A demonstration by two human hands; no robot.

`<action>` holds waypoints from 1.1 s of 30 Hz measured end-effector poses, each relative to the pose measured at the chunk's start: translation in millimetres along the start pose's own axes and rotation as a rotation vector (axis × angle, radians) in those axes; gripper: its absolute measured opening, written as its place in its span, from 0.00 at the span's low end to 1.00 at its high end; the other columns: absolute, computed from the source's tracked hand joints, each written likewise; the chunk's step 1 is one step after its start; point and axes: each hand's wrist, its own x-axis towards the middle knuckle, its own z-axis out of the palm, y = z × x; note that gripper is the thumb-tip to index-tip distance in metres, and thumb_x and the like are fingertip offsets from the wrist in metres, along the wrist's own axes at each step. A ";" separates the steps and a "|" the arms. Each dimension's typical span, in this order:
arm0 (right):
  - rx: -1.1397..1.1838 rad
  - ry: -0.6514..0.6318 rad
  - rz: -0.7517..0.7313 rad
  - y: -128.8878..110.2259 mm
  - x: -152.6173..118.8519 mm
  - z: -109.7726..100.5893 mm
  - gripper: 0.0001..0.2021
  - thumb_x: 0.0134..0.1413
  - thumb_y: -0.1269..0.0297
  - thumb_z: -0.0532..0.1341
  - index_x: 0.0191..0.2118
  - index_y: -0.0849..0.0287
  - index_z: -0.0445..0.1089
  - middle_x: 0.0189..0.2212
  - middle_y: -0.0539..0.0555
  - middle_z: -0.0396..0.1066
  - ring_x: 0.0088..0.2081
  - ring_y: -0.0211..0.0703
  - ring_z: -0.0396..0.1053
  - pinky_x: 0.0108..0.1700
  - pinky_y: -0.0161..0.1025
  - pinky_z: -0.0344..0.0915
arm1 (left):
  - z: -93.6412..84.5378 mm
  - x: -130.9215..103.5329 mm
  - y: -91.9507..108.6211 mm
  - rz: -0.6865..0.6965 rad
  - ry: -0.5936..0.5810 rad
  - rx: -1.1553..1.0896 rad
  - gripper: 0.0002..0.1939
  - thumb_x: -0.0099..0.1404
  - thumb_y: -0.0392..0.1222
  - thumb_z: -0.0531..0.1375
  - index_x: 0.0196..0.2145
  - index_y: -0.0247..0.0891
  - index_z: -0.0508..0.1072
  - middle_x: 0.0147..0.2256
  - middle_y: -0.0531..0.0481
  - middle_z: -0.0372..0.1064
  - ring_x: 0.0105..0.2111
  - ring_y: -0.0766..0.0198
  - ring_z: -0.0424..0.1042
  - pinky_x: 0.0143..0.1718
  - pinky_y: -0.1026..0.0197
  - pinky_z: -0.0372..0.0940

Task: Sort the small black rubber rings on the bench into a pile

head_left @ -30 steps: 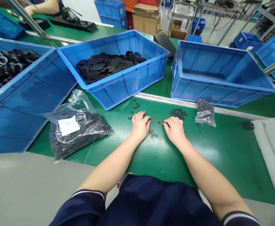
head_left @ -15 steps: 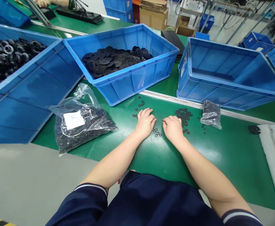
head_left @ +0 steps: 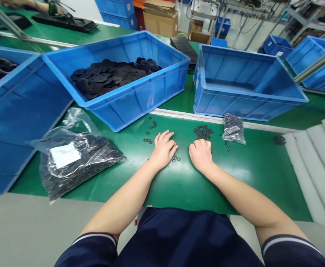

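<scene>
On the green table (head_left: 176, 185) my left hand (head_left: 163, 150) rests palm down with its fingers spread, beside a few small black rings (head_left: 176, 158). More rings (head_left: 148, 141) lie scattered beyond its fingertips. My right hand (head_left: 200, 154) is to the right, fingers curled downward, at the near edge of a cluster of black rings (head_left: 203, 132); what its fingertips hold, if anything, is hidden. A large clear bag of black rings (head_left: 87, 159) with a white label lies left of my hands. A smaller clear bag (head_left: 233, 128) lies on the right.
Behind my hands stand a blue bin of black discs (head_left: 118, 107) and another blue bin (head_left: 240, 102). A bin of black rings (head_left: 26, 107) is at the left. White foam sheets (head_left: 315, 163) lie right. A person's hand (head_left: 40, 5) shows at the top left.
The view has shifted, moving most things leftward. My left hand's fingers are more spread and my right hand has moved up toward the cluster, covering its lower rings.
</scene>
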 end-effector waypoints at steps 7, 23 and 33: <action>0.090 0.090 0.232 41.4 0.8 -1.5 0.11 0.66 0.63 0.55 0.40 0.61 0.74 0.41 0.61 0.72 0.45 0.53 0.60 0.44 0.47 0.49 | 18.4 9.3 42.1 0.189 -0.161 -0.009 0.07 0.69 0.40 0.58 0.34 0.38 0.74 0.63 0.38 0.61 0.67 0.45 0.52 0.67 0.34 0.48; 0.446 0.295 0.626 129.3 -98.9 15.1 0.12 0.57 0.56 0.58 0.32 0.58 0.73 0.31 0.57 0.72 0.33 0.46 0.67 0.41 0.45 0.64 | -3.4 -2.7 11.6 0.097 -0.008 -0.019 0.14 0.69 0.52 0.59 0.42 0.39 0.72 0.64 0.34 0.57 0.66 0.43 0.54 0.64 0.35 0.51; 0.414 0.281 0.549 130.6 -83.2 19.5 0.11 0.59 0.60 0.56 0.34 0.60 0.72 0.31 0.59 0.71 0.34 0.49 0.66 0.42 0.45 0.63 | -7.5 -38.0 -4.8 0.146 -0.047 0.005 0.08 0.69 0.47 0.61 0.37 0.39 0.73 0.59 0.38 0.66 0.64 0.47 0.59 0.63 0.39 0.56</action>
